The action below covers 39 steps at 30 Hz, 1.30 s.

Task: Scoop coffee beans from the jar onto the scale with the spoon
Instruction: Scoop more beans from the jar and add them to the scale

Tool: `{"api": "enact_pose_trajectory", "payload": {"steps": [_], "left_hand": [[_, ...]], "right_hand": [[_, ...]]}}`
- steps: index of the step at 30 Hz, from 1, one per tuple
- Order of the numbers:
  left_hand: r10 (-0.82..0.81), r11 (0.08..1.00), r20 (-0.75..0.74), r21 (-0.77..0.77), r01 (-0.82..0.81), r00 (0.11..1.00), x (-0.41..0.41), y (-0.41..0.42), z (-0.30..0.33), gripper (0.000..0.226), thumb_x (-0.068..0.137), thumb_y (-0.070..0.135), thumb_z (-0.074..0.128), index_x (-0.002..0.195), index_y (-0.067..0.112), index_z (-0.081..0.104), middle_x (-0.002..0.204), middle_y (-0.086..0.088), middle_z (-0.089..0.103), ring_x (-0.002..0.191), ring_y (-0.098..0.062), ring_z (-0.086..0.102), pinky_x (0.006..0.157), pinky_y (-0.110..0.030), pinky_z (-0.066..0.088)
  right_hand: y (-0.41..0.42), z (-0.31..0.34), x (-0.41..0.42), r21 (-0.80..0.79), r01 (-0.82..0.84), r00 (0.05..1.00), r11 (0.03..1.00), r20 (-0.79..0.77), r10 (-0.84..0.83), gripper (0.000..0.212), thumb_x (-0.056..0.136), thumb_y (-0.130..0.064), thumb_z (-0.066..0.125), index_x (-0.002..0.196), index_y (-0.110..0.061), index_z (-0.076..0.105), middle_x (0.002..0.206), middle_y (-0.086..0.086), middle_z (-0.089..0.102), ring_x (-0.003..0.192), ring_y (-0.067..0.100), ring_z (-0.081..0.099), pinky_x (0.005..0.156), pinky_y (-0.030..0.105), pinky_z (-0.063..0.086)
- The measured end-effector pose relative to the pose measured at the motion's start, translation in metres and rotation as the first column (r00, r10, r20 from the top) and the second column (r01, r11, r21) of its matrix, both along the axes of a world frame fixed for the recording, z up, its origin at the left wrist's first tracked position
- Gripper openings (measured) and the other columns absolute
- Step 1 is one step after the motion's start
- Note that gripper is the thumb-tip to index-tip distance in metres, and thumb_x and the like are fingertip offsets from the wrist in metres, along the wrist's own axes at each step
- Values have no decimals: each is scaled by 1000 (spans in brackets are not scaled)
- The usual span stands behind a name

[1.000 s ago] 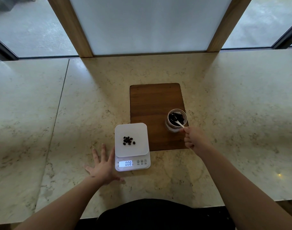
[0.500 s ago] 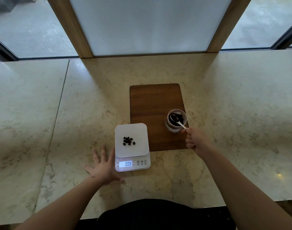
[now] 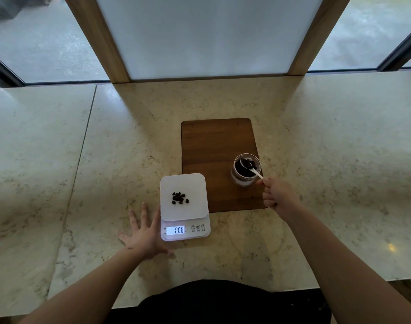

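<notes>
A clear glass jar (image 3: 241,181) of dark coffee beans stands on the right side of a wooden board (image 3: 211,146). My right hand (image 3: 278,195) grips the handle of a white spoon (image 3: 254,172), whose bowl sits at the jar's mouth with several beans on it. The white digital scale (image 3: 195,185) lies left of the board, its display lit, with a small pile of coffee beans (image 3: 179,198) on its platform. My left hand (image 3: 146,235) rests flat on the counter with fingers spread, touching the scale's left side.
The marble counter (image 3: 328,160) runs wide to both sides, with a seam on the left. A wooden-framed frosted panel (image 3: 206,36) and windows stand along the back edge. The counter's front edge is close to my body.
The spoon's bowl has come up from within the beans to the jar's mouth, loaded with beans; my right hand has shifted slightly. My left hand and the scale are unchanged.
</notes>
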<state>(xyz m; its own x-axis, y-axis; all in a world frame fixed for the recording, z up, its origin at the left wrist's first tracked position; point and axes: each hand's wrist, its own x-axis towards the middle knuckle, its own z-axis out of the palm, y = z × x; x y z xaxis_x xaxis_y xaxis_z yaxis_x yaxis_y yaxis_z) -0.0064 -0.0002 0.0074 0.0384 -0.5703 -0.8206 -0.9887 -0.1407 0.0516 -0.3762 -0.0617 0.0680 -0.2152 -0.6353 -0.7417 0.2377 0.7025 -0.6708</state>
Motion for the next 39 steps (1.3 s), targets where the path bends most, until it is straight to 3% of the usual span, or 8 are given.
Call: {"api": "enact_pose_trajectory", "payload": {"steps": [6,11,19,27,32,39], "left_hand": [[3,1000,7,-7,-2,1000,-1,1,-2,152,57,86,75,145,45,-42,145,-2,-61,133,-41,-54,107,-87,1],[11,999,-15,-33,-12,1000,3,-2,-6,152,54,86,77,132,52,-50,144,1,-62,134,-41,-53,107,-88,6],[6,1000,-24,-22,-6,1000,4,-3,-8,151,52,90,73,119,53,-57,145,-1,-62,130,-42,-56,104,-90,1],[22,1000,-41,-7,-22,999,4,-2,-9,150,55,88,75,128,51,-51,145,0,-61,129,-40,-57,103,-90,2],[23,1000,-29,-15,-24,999,3,-1,-12,156,52,86,78,136,50,-49,144,-1,-63,126,-40,-60,101,-90,-4],[32,999,-48,-29,-33,998,5,0,-15,157,53,83,80,132,51,-52,133,2,-70,118,-37,-65,99,-90,-9]], "right_hand": [[-7,18,12,-31,-25,1000,999,2,25,27,101,-14,35,86,-9,57,42,-10,29,35,5,22,30,18,18],[-8,30,31,-60,-95,995,994,-2,95,25,101,-14,36,92,-6,58,46,-8,32,38,6,25,31,19,21],[-4,19,73,18,-215,977,977,-13,215,27,100,-15,36,94,-4,60,45,-7,33,38,8,26,32,21,23],[14,-1,108,113,-333,940,936,-39,339,30,100,-19,37,98,-4,63,48,-6,36,40,8,28,38,24,23],[20,-11,114,109,-359,931,927,-24,363,28,100,-15,37,91,-4,61,48,-6,32,39,8,25,36,23,21],[24,-25,120,134,-384,921,913,-20,390,30,102,-17,35,95,-2,60,50,-4,34,43,9,27,40,25,22]]}}
